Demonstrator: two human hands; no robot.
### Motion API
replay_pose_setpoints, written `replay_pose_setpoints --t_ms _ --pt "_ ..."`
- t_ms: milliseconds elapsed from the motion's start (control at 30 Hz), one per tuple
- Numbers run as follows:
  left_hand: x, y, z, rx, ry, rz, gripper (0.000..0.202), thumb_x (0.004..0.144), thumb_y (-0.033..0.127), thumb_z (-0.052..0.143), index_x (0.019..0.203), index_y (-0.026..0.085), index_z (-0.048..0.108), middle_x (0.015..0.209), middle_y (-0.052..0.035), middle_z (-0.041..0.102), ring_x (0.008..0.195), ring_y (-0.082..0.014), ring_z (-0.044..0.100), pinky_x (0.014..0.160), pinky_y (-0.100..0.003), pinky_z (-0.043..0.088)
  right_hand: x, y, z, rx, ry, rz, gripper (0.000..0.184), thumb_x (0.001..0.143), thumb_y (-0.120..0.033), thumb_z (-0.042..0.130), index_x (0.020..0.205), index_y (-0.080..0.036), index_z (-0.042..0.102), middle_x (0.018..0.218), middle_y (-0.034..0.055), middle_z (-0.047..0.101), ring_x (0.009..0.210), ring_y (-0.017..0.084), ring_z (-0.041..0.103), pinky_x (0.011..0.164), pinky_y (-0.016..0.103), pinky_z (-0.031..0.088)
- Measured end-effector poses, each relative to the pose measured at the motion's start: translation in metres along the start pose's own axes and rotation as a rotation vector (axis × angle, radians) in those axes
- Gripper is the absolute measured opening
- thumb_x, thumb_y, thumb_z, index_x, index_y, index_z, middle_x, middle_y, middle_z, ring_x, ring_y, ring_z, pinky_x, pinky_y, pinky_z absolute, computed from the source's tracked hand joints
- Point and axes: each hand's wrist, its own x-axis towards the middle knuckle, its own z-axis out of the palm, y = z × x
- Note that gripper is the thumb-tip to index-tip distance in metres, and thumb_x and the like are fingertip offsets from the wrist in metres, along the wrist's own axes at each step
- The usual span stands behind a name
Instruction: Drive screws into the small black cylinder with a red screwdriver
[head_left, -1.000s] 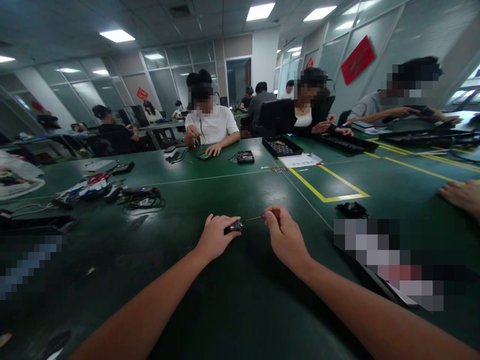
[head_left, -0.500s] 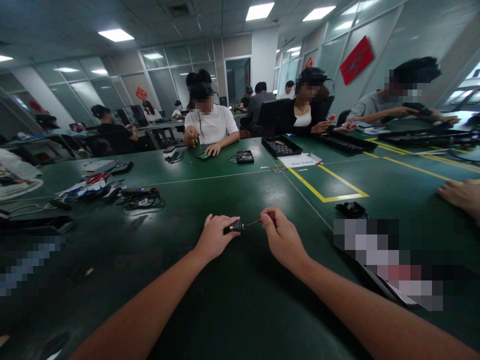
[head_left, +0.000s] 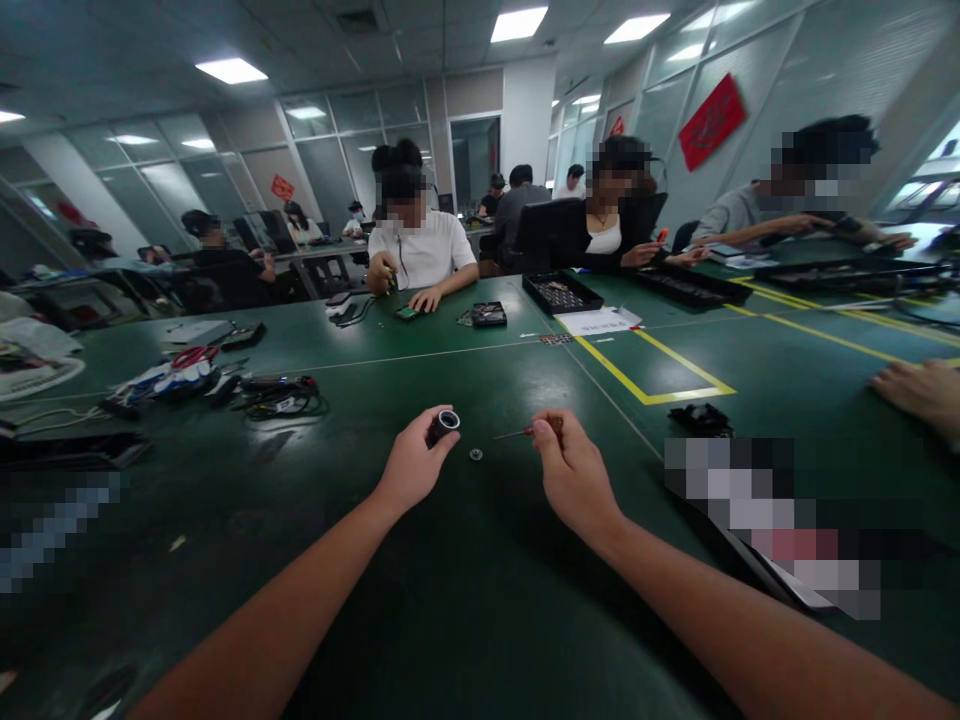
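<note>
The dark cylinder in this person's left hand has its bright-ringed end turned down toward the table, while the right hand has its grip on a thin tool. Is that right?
Not quite: the head view shows the bright-ringed end facing up toward the camera, not down. The dark cylinder is in the left hand, and the right hand grips a thin tool.

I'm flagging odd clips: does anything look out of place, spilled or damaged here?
One thing stands out: a small round part sits loose and unheld, apparently on the green table, apart from the dark cylinder in the left hand and the screwdriver in the right hand. No spill or damage is evident.
</note>
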Motion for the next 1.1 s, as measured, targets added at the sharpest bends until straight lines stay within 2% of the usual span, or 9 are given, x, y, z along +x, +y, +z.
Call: replay_pose_setpoints --t_ms 100,167,233,300,433,567,700,867,1100 --pt "0.003 0.003 -0.004 -0.17 -0.037 -0.112 0.045 0.089 0.028 0.058 0.133 0.023 0.053 0.116 -0.0073 0.065 0.096 -0.0186 0.063 0.089 -0.034 0.049 0.001 0.001 0.0 0.015 0.007 0.009 0.025 0.101 -0.042 0.041 0.101 -0.023 0.056 0.085 0.0034 0.064 0.08 0.022 0.062 0.069 0.033 0.044" --pt "0.003 0.008 -0.006 -0.218 -0.055 -0.172 0.035 0.088 0.028 0.056 0.122 0.021 0.056 0.096 -0.0037 0.064 0.078 -0.0153 0.06 0.072 -0.028 0.048 0.001 0.001 0.0 0.019 0.008 0.018 0.025 0.101 -0.043 0.042 0.101 -0.023 0.057 0.084 0.0035 0.064 0.08 0.022 0.062 0.069 0.033 0.044" --pt "0.003 0.015 -0.009 -0.174 -0.074 -0.184 0.025 0.088 0.035 0.058 0.108 0.019 0.058 0.078 0.0005 0.058 0.064 -0.0134 0.054 0.06 -0.026 0.043 0.0 0.001 0.0 0.026 0.005 0.024 0.025 0.1 -0.042 0.042 0.102 -0.023 0.057 0.084 0.0034 0.064 0.079 0.022 0.062 0.068 0.033 0.044" --pt "0.002 0.022 -0.012 -0.066 -0.111 -0.172 0.029 0.088 0.046 0.061 0.1 0.019 0.059 0.071 0.0023 0.054 0.059 -0.0134 0.05 0.056 -0.026 0.039 0.0 0.001 0.001 0.033 -0.004 0.027 0.025 0.101 -0.042 0.042 0.102 -0.023 0.057 0.083 0.0029 0.064 0.078 0.021 0.062 0.068 0.033 0.044" --pt "0.003 0.035 -0.015 0.24 -0.193 -0.145 0.031 0.088 0.05 0.06 0.1 0.021 0.063 0.079 -0.0011 0.062 0.069 -0.0174 0.058 0.062 -0.029 0.043 0.0 0.002 0.001 0.053 -0.019 0.023 0.024 0.101 -0.042 0.041 0.102 -0.023 0.057 0.084 0.0026 0.063 0.081 0.022 0.063 0.069 0.033 0.044" --pt "0.008 0.04 -0.009 0.433 -0.312 -0.053 0.015 0.087 0.032 0.061 0.097 0.023 0.068 0.094 -0.0026 0.068 0.085 -0.02 0.063 0.072 -0.031 0.044 0.0 0.003 0.001 0.06 -0.015 0.024 0.025 0.101 -0.042 0.041 0.102 -0.023 0.056 0.086 0.0031 0.063 0.082 0.022 0.063 0.071 0.034 0.045" --pt "0.013 0.038 0.003 0.61 -0.43 0.007 0.02 0.085 0.019 0.054 0.096 0.024 0.069 0.098 -0.0029 0.07 0.088 -0.021 0.063 0.071 -0.032 0.042 0.001 0.002 0.001 0.055 -0.017 0.022 0.023 0.1 -0.041 0.042 0.101 -0.023 0.056 0.084 0.0027 0.064 0.08 0.022 0.063 0.071 0.034 0.045" --pt "0.021 0.029 0.012 0.796 -0.461 -0.034 0.028 0.088 0.037 0.061 0.114 0.027 0.066 0.104 -0.0057 0.07 0.092 -0.0258 0.065 0.07 -0.033 0.043 0.0 -0.001 0.002 0.054 -0.03 0.012 0.023 0.1 -0.04 0.041 0.101 -0.023 0.056 0.083 0.0025 0.064 0.078 0.021 0.062 0.07 0.033 0.045" --pt "0.024 0.034 0.013 0.827 -0.596 0.019 0.026 0.085 0.042 0.07 0.104 0.024 0.069 0.103 -0.0049 0.07 0.092 -0.0244 0.064 0.072 -0.032 0.044 -0.001 0.0 0.002 0.04 -0.039 0.002 0.022 0.1 -0.039 0.042 0.1 -0.023 0.057 0.082 0.0023 0.064 0.076 0.02 0.062 0.066 0.032 0.045"
